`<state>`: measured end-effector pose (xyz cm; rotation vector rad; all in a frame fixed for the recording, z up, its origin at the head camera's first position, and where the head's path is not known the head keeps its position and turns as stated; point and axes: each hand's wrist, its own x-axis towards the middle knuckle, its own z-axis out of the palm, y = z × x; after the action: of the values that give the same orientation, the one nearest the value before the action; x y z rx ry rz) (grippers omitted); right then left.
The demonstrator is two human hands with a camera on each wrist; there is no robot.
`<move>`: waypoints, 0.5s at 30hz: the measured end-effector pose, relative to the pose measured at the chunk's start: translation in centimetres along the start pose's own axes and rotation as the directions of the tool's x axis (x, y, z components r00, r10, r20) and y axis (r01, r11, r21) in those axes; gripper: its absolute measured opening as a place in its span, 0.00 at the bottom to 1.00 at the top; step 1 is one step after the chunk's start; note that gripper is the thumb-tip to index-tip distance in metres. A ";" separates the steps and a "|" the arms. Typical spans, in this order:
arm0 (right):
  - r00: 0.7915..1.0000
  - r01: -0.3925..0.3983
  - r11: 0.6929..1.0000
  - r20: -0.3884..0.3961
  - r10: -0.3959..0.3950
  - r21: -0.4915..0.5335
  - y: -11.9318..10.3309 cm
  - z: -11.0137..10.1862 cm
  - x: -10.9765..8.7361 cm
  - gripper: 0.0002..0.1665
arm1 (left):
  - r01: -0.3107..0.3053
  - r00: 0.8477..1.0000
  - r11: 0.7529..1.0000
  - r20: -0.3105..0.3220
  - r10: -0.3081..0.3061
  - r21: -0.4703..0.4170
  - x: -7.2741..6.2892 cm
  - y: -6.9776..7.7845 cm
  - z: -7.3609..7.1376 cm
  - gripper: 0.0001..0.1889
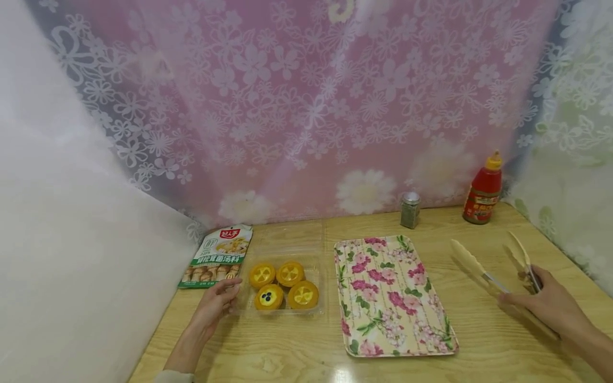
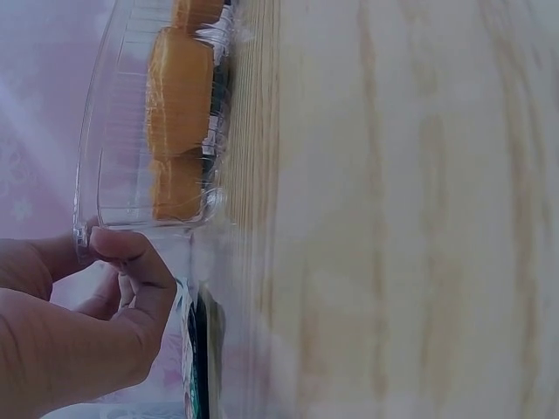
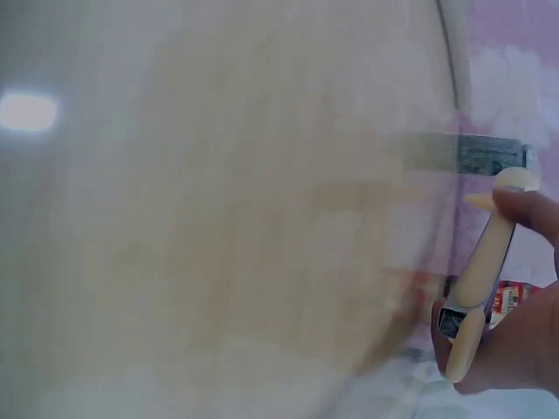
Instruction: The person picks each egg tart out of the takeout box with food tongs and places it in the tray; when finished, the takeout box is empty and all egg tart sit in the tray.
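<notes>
In the head view, a clear plastic container (image 1: 322,276) holds several egg tarts (image 1: 290,273); one tart (image 1: 269,298) has dark berries on top. Its lid is folded open toward the wall. My left hand (image 1: 215,306) is at the container's left front corner, and the left wrist view shows thumb and finger pinching its rim (image 2: 85,188). My right hand (image 1: 555,303) grips metal tongs (image 1: 471,260) with cream-coloured tips, held with their arms spread to the right of a floral tray (image 1: 392,298). Nothing sits between the tips.
A green and white food packet (image 1: 215,258) lies behind my left hand. Near the back wall stand a small spice jar (image 1: 409,211) and a red sauce bottle (image 1: 483,194) with a yellow cap. Floral curtain (image 1: 306,106) encloses the wooden table (image 1: 268,346) at the back and right.
</notes>
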<state>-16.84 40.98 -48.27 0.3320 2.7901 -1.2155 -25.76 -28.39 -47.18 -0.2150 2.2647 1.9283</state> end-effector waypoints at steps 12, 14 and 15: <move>0.983 0.182 0.979 0.018 -0.181 -0.087 -5.7 -1.2 0.0 0.69 | -0.006 1.000 1.000 0.001 0.006 -0.011 0.1 0.0 0.2 0.22; 0.975 0.222 0.971 0.032 -0.220 -0.085 -6.9 -1.2 -0.1 0.66 | -0.006 1.000 1.000 -0.003 0.006 -0.012 0.1 0.0 0.2 0.21; 0.971 0.238 0.968 0.040 -0.236 -0.084 -7.5 -1.1 -0.2 0.65 | -0.007 1.000 1.000 -0.005 0.007 -0.011 0.1 0.0 0.2 0.21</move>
<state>-18.34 36.81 -42.17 -0.0283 2.9114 -1.1221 -25.85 -28.24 -47.26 -0.2134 2.2609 1.9465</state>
